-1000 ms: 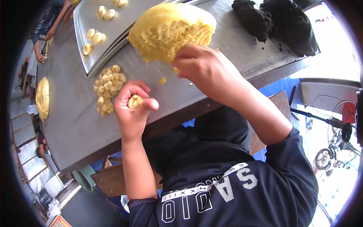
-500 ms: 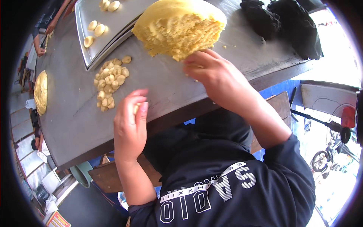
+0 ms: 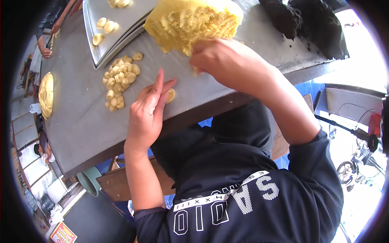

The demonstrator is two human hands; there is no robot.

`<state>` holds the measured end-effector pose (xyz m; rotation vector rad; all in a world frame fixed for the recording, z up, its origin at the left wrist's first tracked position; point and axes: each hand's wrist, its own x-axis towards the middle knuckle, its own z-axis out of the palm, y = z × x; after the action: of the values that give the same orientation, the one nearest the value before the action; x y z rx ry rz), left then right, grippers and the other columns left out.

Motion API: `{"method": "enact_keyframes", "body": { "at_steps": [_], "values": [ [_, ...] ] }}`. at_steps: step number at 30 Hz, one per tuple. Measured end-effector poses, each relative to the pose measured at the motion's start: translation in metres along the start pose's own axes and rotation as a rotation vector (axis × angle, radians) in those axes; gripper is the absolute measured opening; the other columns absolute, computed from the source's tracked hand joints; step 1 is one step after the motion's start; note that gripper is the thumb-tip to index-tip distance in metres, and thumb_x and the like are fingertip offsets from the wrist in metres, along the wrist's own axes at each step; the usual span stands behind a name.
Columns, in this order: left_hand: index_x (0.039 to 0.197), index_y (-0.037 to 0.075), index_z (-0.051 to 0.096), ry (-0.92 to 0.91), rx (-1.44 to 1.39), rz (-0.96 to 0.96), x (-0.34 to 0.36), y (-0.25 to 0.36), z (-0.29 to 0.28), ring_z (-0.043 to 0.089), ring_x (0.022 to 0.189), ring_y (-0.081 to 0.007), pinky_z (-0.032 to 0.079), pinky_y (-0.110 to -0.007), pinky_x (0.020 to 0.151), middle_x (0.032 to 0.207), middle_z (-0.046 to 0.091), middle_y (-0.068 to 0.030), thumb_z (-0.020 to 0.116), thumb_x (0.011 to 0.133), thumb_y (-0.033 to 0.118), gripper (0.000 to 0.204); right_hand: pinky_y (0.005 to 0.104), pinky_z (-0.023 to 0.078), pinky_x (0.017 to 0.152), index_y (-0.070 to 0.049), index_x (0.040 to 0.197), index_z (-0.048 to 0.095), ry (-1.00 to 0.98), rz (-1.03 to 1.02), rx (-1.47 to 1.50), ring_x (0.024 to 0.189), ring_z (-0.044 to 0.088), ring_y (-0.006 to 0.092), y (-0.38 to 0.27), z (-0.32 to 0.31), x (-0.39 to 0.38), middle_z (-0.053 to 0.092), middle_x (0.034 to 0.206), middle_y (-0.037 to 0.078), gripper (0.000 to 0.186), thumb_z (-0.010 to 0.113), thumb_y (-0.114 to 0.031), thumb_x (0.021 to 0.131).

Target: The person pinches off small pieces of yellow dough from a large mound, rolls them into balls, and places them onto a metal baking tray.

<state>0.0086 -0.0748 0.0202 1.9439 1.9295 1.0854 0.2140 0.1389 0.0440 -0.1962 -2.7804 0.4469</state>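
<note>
My left hand [image 3: 148, 105] is above the metal table [image 3: 81, 121] near its front edge, fingers pressed round a small pale dough piece [image 3: 170, 95], partly hidden. My right hand [image 3: 214, 56] is closed in a pinch just below a large crumbly yellow mass [image 3: 192, 22], with a yellow bit showing at its fingertips. A pile of small pale dough balls [image 3: 121, 77] lies left of my hands.
Behind the pile, a stacked metal tray [image 3: 95, 56] holds several shaped pieces. Black lumpy masses [image 3: 316, 28] lie at the back right, a round yellow dough slab [image 3: 47, 95] at the left. A co-worker's hand [image 3: 46, 52] is at the far upper left.
My left hand has risen and shifted right, its fingers now pointing up over the dough piece. My right hand dipped slightly, then moved up and left beneath the yellow mass.
</note>
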Motion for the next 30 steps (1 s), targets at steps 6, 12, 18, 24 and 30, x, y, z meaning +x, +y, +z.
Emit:
{"method": "enact_keyframes", "body": {
  "at_steps": [6,12,18,24,30],
  "values": [
    [0.164,0.006,0.066,-0.191,-0.386,-0.203,-0.007,-0.01,-0.017,0.068,0.095,-0.0152,0.067,-0.033,0.084,0.134,0.086,-0.0089,0.091,0.096,0.003,0.073,0.0401,0.067,0.092,-0.003,0.102,0.087,0.372,0.329,-0.043,0.104,0.083,0.034,0.041,-0.033,-0.074,0.085,0.119,0.011,0.015,0.083,-0.002,0.088],
    [0.155,0.004,0.074,-0.097,-0.613,-0.367,-0.02,-0.019,-0.004,0.075,0.091,-0.0116,0.066,-0.029,0.087,0.119,0.088,-0.0107,0.089,0.098,0.001,0.059,0.0404,0.065,0.103,-0.006,0.109,0.085,0.247,0.142,-0.042,0.121,0.076,0.031,0.002,0.009,-0.06,0.081,0.122,0.01,0.019,0.075,-0.006,0.093],
    [0.146,0.002,0.08,0.091,-0.375,-0.338,-0.033,0.0,0.008,0.08,0.09,-0.0155,0.065,-0.033,0.095,0.107,0.088,-0.0096,0.085,0.101,-0.005,0.045,0.0431,0.063,0.099,-0.009,0.111,0.083,0.194,0.094,0.08,0.114,0.073,0.0294,-0.011,0.009,-0.025,0.074,0.121,0.008,0.02,0.084,-0.013,0.092],
    [0.156,0.002,0.072,0.131,0.105,-0.124,-0.026,0.019,0.019,0.078,0.123,-0.0301,0.056,-0.045,0.119,0.12,0.089,-0.013,0.082,0.105,0.002,0.051,0.0384,0.061,0.097,-0.014,0.116,0.086,0.145,0.14,0.036,0.118,0.07,0.0271,-0.032,0.029,-0.034,0.073,0.121,0.007,0.024,0.084,-0.022,0.093],
    [0.146,-0.002,0.074,0.193,-0.446,-0.345,-0.037,0.024,0.01,0.075,0.138,-0.0392,0.056,-0.052,0.125,0.166,0.063,-0.0237,0.076,0.105,-0.007,0.042,0.0438,0.062,0.103,-0.011,0.115,0.084,0.253,0.163,-0.159,0.128,0.069,0.0316,-0.025,0.023,-0.041,0.075,0.136,0.006,0.029,0.076,-0.012,0.087]
  ]
}}
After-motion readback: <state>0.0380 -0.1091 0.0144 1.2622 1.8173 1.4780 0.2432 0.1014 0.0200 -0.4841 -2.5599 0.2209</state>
